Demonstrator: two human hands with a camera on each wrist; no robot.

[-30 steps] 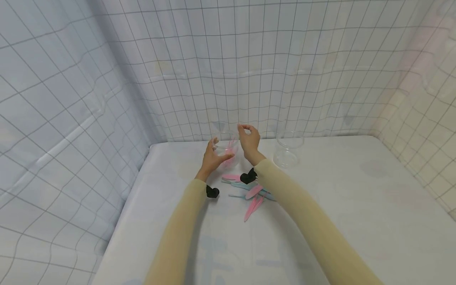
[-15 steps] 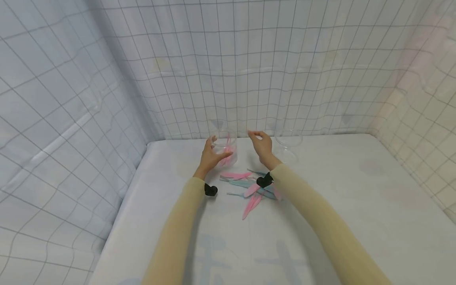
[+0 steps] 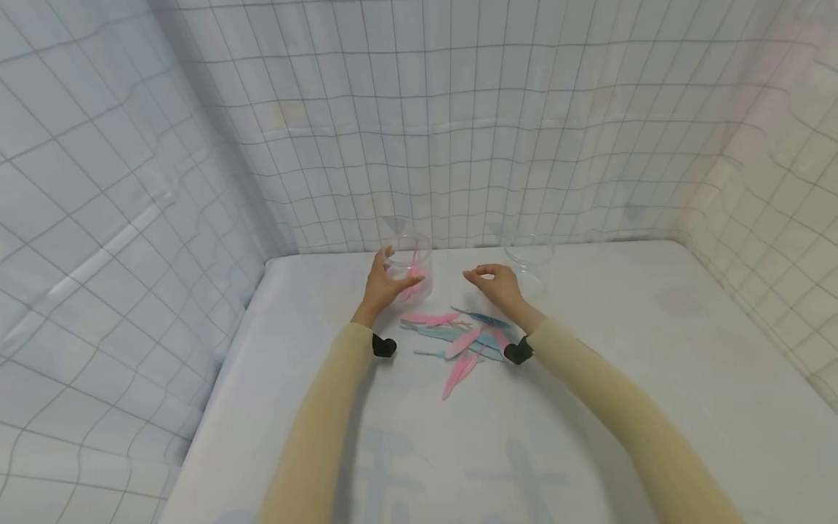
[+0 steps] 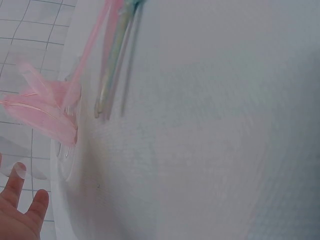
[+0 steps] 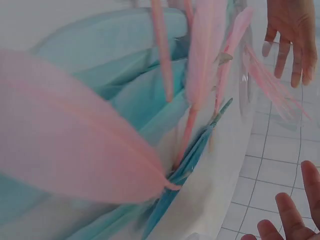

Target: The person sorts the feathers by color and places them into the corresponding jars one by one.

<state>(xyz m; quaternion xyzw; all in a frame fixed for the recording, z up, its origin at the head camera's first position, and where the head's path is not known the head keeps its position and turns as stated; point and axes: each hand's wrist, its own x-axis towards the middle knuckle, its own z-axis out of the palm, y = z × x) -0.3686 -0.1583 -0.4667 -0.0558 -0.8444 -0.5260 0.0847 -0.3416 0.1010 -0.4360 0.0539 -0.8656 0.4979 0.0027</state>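
Observation:
My left hand (image 3: 382,289) holds a clear round jar (image 3: 428,271) from its left side, thumb in front and fingers behind. Inside the jar stand pink feathers (image 3: 412,282), seen larger in the left wrist view as pink feathers (image 4: 47,102). My right hand (image 3: 504,287) is in the air to the right of the jar with nothing in it; in the right wrist view its fingers (image 5: 287,215) are spread and bent. Below both hands lies a loose pile of pink feathers (image 3: 465,342) and blue feathers (image 3: 439,332).
Another clear round container (image 3: 529,262) stands at the back, beyond my right hand. The white table (image 3: 406,451) meets a white gridded curtain (image 3: 458,145) at the back, with more curtain on both sides. Black wrist cameras (image 3: 519,351) hang near the feathers.
My right hand has moved away from the jar's mouth, rightward and down toward the feather pile. More of the pile shows now. My left hand stays at the jar.

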